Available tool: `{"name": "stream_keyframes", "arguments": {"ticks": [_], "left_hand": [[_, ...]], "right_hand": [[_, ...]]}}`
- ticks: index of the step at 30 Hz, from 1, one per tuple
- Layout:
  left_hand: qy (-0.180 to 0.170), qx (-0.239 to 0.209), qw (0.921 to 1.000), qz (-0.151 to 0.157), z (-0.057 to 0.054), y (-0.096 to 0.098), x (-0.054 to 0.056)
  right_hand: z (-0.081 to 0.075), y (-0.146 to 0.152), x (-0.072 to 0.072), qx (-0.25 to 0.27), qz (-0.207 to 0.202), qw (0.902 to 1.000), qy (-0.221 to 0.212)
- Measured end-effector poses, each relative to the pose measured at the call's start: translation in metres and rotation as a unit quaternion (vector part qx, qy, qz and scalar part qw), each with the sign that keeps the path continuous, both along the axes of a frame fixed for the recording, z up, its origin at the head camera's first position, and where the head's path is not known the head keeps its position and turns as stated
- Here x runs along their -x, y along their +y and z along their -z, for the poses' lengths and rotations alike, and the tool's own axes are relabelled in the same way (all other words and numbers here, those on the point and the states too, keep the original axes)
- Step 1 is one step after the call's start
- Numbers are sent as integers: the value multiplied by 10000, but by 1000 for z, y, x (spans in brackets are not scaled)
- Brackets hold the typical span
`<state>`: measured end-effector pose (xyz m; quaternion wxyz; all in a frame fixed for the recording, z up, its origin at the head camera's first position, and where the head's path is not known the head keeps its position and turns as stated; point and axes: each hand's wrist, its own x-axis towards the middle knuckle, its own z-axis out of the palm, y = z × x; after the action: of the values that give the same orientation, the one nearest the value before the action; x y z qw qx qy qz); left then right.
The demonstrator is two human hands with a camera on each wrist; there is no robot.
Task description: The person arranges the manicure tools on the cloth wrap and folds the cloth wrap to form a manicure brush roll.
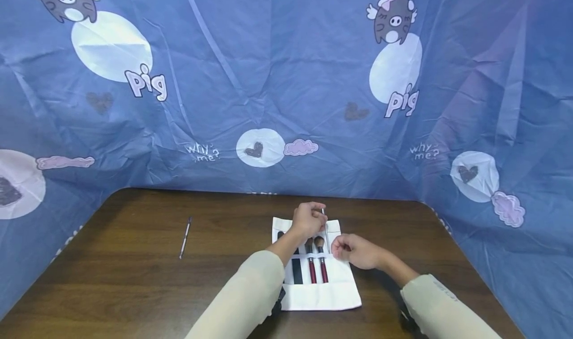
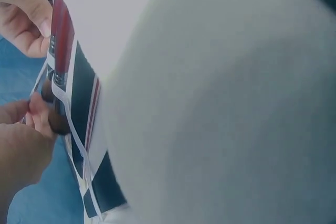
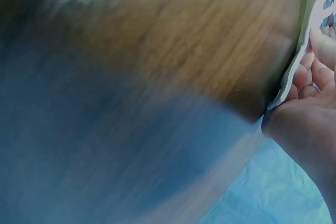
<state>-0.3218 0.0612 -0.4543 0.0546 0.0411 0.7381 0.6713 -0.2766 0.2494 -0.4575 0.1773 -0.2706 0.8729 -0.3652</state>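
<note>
A white cloth brush roll (image 1: 320, 298) lies spread on the table, with a white elastic strap (image 1: 313, 256) across it. Under the strap lie two makeup brushes (image 1: 312, 270) with red handles and brown bristles, and beside them a flat black tool (image 1: 297, 272). My left hand (image 1: 309, 220) pinches the upper end of a thin silvery stick (image 1: 327, 235), whose lower end reaches the strap right of the brushes. At the roll's right edge, by the strap's end, my right hand (image 1: 358, 252) grips the cloth with thumb and curled fingers (image 3: 303, 77).
Off to the left on the brown wooden table (image 1: 112, 259) lies a slim pen-like stick (image 1: 185, 238). A blue cloth (image 1: 268, 90) printed with pigs and hearts hangs behind and beside the table. My left sleeve (image 1: 250, 294) overlaps the roll's left side.
</note>
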Motion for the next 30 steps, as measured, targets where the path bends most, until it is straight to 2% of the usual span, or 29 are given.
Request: {"name": "stream_keyframes", "arguments": {"ticks": [8,13,18,24,30], "left_hand": [[37,77,9999,80,-2,2,-2],[-47,124,9994,322,-2,3,-6],[-41,585,9968,552,0,-1,-6],[294,1571,9830,898,0,-8,-7],[605,2162,9670,1208,-1,-11,-8]], "right_hand": [[2,2,2,23,48,9999,-126],[1,1,2,-8,37,9999,-147],[1,1,1,67,7,9998,-191],[0,1,1,-10,24,9999,-112],[0,0,1,-7,6,10000,-99]]}}
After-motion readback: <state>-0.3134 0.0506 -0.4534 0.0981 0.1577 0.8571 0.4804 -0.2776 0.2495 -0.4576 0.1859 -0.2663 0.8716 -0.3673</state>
